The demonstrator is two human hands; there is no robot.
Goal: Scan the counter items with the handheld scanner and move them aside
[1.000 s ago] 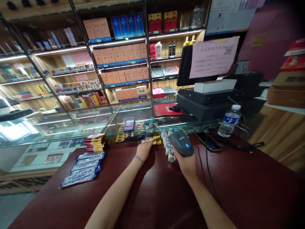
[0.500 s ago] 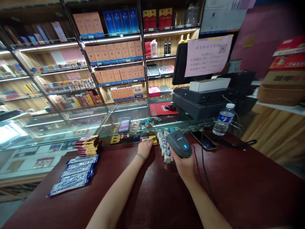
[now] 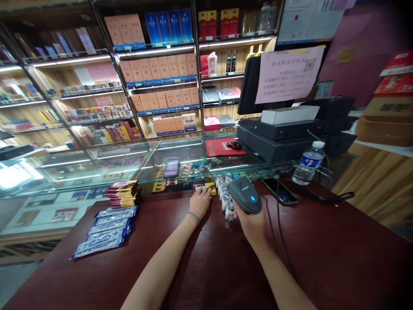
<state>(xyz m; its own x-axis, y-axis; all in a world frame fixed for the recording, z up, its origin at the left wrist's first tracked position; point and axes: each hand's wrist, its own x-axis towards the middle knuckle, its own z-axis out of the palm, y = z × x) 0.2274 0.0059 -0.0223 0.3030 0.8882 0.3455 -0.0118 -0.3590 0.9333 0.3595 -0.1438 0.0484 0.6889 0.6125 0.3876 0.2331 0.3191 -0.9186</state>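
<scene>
Dark red bench (image 3: 322,241) carries everything: the right hand (image 3: 251,223) grips a grey scanner (image 3: 245,196) near small cans (image 3: 225,199), the left hand (image 3: 200,201) lies open on a flat pack (image 3: 211,189) beside them.

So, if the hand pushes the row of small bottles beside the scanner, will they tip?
Probably: the small bottles beside the scanner stand upright, narrow and close together, so one may topple its neighbours. Being round, a fallen one would likely roll on the smooth table.

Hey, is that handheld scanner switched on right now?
On, it seems: a blue light glows on top of the scanner, which the right hand holds above the counter.
</scene>
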